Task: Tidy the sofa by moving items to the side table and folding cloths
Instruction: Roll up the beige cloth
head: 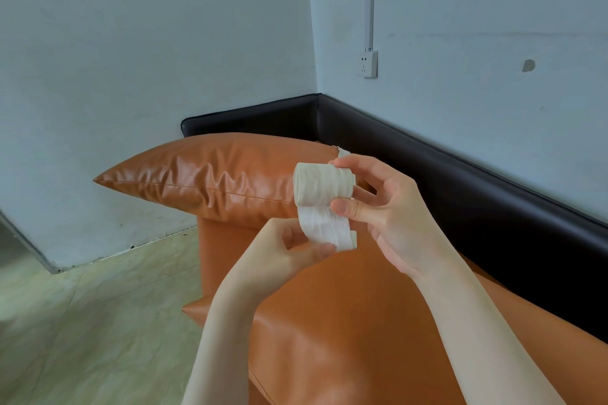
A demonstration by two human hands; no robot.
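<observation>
A narrow cream cloth strip [320, 189] is rolled into a small cylinder, held in the air above the orange sofa [329, 322]. My right hand [388, 210] grips the roll between thumb and fingers from the right. A loose tail of the strip hangs down from the roll, and my left hand [289, 248] pinches its lower end. Both hands are in the middle of the view.
An orange leather cushion [210, 177] lies across the sofa's far end. A black padded back [444, 181] runs along the wall behind. A wall socket [367, 63] sits above it. Pale tiled floor [98, 322] lies to the left.
</observation>
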